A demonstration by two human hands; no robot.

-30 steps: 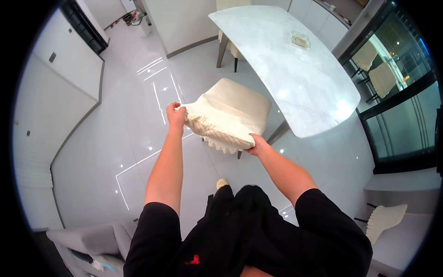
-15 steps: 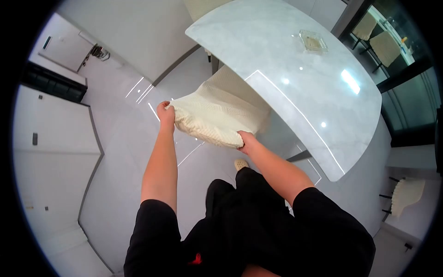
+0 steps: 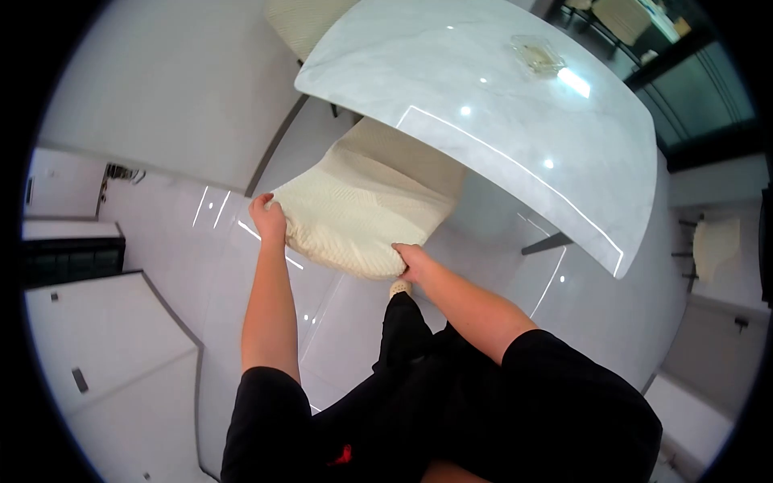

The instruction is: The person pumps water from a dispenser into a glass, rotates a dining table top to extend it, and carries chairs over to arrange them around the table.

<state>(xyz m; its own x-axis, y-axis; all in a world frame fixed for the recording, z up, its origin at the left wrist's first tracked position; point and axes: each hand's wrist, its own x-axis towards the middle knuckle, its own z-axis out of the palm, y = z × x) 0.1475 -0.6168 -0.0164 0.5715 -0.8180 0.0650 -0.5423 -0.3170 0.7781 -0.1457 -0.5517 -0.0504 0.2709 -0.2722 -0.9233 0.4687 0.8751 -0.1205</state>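
Plainly, hands (image 3: 270, 217) (image 3: 412, 262) grip the chair (image 3: 346, 201); dish (image 3: 537, 55) contents unclear.

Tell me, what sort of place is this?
Probably a home dining area: there's a large pale table with a glass dish on it, and a cream chair at its edge.

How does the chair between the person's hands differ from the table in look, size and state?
The chair looks cream and textured, while the table has a glossy, marbled top. The table appears larger than the chair. The left hand and right hand grip the chair's near edge, whereas neither touches the table. Both are pale.
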